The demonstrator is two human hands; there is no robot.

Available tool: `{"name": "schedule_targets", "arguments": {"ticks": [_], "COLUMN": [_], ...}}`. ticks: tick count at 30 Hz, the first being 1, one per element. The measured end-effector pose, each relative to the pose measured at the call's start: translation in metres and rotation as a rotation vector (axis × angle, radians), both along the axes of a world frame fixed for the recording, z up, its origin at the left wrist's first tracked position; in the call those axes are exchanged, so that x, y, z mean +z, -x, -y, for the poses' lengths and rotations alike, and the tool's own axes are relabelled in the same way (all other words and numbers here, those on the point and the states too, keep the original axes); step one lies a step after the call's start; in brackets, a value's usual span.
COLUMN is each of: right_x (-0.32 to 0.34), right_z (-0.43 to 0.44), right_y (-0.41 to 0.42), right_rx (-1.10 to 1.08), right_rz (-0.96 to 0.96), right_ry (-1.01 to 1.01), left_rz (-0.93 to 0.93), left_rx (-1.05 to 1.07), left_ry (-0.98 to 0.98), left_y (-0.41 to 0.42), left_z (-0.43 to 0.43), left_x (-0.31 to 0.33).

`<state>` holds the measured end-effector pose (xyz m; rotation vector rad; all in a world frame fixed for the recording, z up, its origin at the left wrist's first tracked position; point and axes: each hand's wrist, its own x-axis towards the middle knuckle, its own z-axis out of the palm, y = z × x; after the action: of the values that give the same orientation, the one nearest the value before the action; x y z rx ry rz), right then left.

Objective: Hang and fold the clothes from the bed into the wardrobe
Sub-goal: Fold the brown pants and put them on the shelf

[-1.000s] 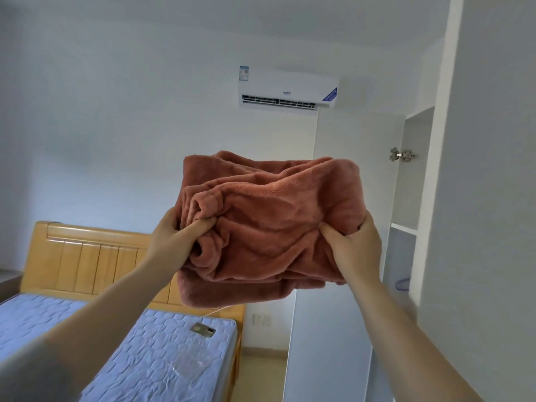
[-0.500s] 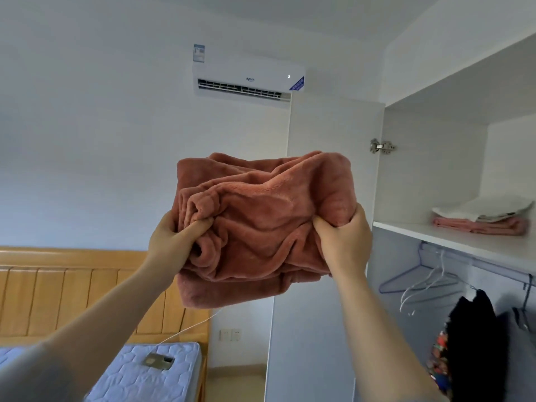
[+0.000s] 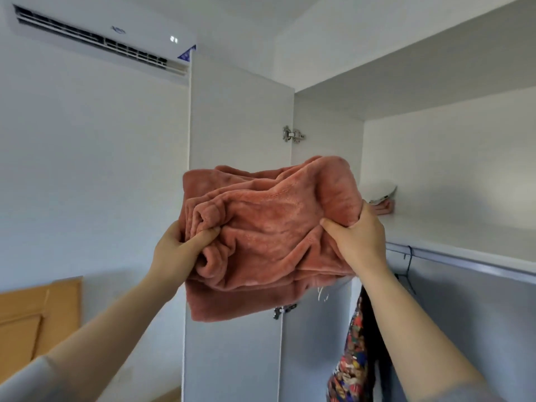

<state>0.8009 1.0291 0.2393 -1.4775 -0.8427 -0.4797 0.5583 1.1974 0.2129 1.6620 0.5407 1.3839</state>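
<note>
At the far left I see the corner of a wooden headboard low against the wall, and a white air conditioner mounted high above it. My left grip is clenched on the left edge of the fleece bundle, with the thumb pressed into a fold on the near face and the other fingers hidden behind the cloth. The fleece bundle is thick, rumpled and rust-pink. It is held up in the air between both grips, about level with the wardrobe's upper shelf and resting on nothing. Behind it the white wardrobe door stands open, and a metal hinge shows just above the bundle's top edge. My right grip grasps the bundle's right side, thumb on the near face and fingers wrapped round behind. Just right of that grip, a small stack of folded clothes lies on the shelf, a white piece on top of a pink one, partly hidden by the bundle. A hanging rail runs below the shelf's front edge. Under my right forearm a colourfully patterned garment hangs inside the wardrobe, beside something dark.
</note>
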Motion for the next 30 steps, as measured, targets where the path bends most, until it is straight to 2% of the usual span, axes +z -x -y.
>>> {"name": "schedule_targets", "arguments": {"ticks": [7,20,30], "right_x": [0.019,0.064,0.067], "right_z": [0.009,0.013,0.034], "right_y": [-0.081,-0.223,-0.278], "right_rx": [-0.198,-0.413,-0.687], "right_rz": [0.046,0.110,0.062], "right_ry": [0.043,0.063,0.141], "left_rz": [0.028,0.107,0.007], "left_rx": [-0.212,-0.473,-0.724], "left_ry": [-0.032,-0.080,0.004], "left_y": [-0.110,-0.314,-0.434], "left_z": [-0.033,-0.077,-0.092], "left_x": [0.007,0.052,0.065]}}
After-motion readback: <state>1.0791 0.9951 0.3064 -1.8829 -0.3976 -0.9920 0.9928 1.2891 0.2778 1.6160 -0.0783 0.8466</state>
